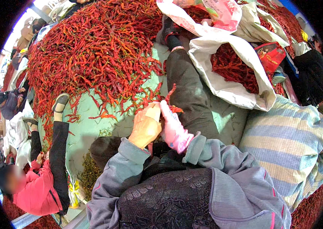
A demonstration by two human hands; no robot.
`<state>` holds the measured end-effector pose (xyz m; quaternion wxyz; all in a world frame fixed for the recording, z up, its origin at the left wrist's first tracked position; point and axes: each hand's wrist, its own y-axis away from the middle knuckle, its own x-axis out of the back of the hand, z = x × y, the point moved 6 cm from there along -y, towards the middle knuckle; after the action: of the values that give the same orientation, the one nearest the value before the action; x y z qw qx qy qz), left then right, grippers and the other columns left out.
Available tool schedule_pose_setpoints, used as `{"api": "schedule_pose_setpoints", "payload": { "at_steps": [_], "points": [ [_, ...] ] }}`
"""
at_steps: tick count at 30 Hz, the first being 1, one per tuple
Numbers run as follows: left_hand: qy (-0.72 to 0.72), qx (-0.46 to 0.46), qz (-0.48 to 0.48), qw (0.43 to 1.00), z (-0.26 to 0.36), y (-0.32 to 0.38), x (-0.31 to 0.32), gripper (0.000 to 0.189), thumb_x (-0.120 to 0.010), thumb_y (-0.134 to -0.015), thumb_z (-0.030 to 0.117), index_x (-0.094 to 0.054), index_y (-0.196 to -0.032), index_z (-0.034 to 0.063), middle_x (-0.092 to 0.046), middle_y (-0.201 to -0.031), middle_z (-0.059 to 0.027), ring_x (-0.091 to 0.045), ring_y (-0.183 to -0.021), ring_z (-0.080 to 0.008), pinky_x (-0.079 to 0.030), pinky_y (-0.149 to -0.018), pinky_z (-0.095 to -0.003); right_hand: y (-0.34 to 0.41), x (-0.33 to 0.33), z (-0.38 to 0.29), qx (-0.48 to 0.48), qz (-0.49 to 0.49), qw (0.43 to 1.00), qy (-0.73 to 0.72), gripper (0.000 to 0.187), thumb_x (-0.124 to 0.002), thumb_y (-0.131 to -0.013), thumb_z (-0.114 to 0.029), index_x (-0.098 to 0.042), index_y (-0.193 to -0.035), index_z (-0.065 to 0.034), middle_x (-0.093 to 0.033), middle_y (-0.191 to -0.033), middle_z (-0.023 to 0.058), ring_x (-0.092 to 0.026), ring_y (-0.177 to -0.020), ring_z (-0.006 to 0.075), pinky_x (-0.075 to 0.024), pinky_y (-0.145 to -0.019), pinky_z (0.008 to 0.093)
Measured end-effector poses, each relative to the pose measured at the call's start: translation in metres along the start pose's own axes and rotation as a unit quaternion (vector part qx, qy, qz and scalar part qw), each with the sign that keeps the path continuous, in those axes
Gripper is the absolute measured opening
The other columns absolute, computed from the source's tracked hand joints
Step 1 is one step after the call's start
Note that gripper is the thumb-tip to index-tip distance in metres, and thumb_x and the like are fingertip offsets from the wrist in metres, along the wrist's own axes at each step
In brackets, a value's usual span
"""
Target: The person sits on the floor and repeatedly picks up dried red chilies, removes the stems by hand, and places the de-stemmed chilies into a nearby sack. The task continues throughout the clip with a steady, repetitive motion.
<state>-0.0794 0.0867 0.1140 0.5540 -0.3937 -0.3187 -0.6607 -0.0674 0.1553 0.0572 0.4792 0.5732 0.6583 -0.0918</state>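
Observation:
My left hand [145, 126] is bare, with a beige strip of tape or bandage [153, 112] across the back of its fingers. Right beside it, my right hand [175, 130] wears a pink glove with blue marks. The two meet over my lap with fingers curled in. A dried-looking red chili pepper [172, 91] sticks up past my right thumb, and more red chili [176, 109] shows at that hand's far side. Further peppers [145, 103] show just beyond my left fingers; the fingertips and the stems are hidden.
A large heap of red chili peppers [101, 48] spreads over the pale green floor sheet [84, 114]. An open white sack [207, 77] holds chilies, beside a striped full sack [284, 143]. Brown-green stems [91, 171] lie at left. A person in red [37, 191] sits at left; others sit around.

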Motion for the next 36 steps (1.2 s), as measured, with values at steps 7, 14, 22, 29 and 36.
{"api": "schedule_pose_setpoints", "payload": {
  "at_steps": [7,14,22,29,36],
  "points": [
    [0.385,-0.008,0.005,0.923,0.001,-0.004,0.02,0.043,-0.068,-0.072,0.014,-0.054,-0.111,-0.0003,-0.059,-0.106,-0.0097,-0.056,-0.072,-0.0116,-0.044,-0.061,-0.0229,-0.017,0.015,-0.028,0.006,-0.1,0.985,-0.141,0.035,-0.036,-0.095,-0.033,-0.048,-0.108,-0.0029,-0.053,-0.114,0.0162,-0.053,-0.104,0.0301,-0.0424,-0.091,0.0437],
    [0.71,0.016,0.061,0.702,-0.032,0.009,0.043,0.037,-0.036,-0.096,0.034,-0.053,-0.102,0.0017,-0.057,-0.105,-0.017,-0.04,-0.048,-0.0087,-0.035,-0.049,-0.0217,-0.011,0.013,-0.034,-0.053,-0.142,0.96,-0.235,0.036,-0.037,-0.095,-0.033,-0.05,-0.106,-0.0009,-0.053,-0.116,0.0186,-0.045,-0.115,0.038,-0.0384,-0.096,0.0511],
    [0.495,0.0,0.026,0.869,-0.018,0.003,0.051,0.043,-0.033,-0.096,0.038,-0.054,-0.109,0.0028,-0.053,-0.119,-0.0133,-0.051,-0.108,-0.0183,-0.037,-0.094,-0.0363,-0.006,0.011,-0.028,-0.073,-0.157,0.972,-0.158,0.034,-0.038,-0.094,-0.027,-0.047,-0.11,0.0021,-0.057,-0.106,0.0205,-0.056,-0.101,0.034,-0.0435,-0.09,0.0438],
    [0.355,-0.074,-0.037,0.931,-0.016,-0.008,0.006,0.045,-0.038,-0.095,0.035,-0.05,-0.114,-0.0033,-0.055,-0.11,-0.0095,-0.054,-0.093,-0.0177,-0.038,-0.092,-0.03,0.01,-0.01,-0.016,-0.085,-0.189,0.978,0.026,0.027,-0.047,-0.091,-0.02,-0.052,-0.112,-0.0042,-0.06,-0.104,0.0068,-0.058,-0.095,0.0174,-0.0452,-0.085,0.034],
    [0.507,-0.013,0.0,0.862,-0.053,-0.006,-0.01,0.048,-0.037,-0.094,0.042,-0.057,-0.109,0.0012,-0.06,-0.092,-0.0079,-0.055,-0.086,-0.0154,-0.042,-0.079,-0.0296,0.01,-0.004,-0.078,0.05,-0.122,0.94,0.316,0.024,-0.06,-0.082,-0.017,-0.054,-0.1,-0.0031,-0.059,-0.077,0.0056,-0.059,-0.071,0.0161,-0.0479,-0.067,0.0301]
  ]
}}
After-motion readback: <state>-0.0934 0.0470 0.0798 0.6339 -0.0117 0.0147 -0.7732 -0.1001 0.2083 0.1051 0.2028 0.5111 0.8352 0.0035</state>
